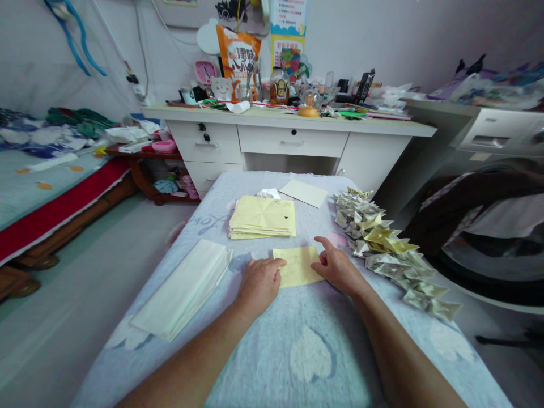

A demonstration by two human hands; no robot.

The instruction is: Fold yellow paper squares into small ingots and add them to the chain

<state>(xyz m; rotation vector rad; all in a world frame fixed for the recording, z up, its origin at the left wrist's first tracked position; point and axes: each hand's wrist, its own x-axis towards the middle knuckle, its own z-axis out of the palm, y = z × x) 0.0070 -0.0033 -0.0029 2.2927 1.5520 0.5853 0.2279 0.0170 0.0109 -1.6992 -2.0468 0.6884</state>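
Observation:
A small sheet of yellow paper (297, 272) with faint writing lies flat on the cloth between my hands. My left hand (260, 283) has its fingers curled at the sheet's left edge, with the fingertips on the paper. At the right edge, my right hand (338, 266) holds the sheet with its thumb on it; the index finger points out above, the others are bent. Just beyond is a stack of yellow paper (261, 216). To the left rests a bundle of pale folded paper (182, 292). On the right, folded paper pieces (386, 249) sit in overlapping rows.
A pale blue patterned cloth (272, 351) covers the work surface. A cream card (304, 193) and a pink slip (337, 239) lie on it. Behind stands a cluttered white desk (293, 141). A bed (63, 192) is at left, a washing machine (501, 226) at right.

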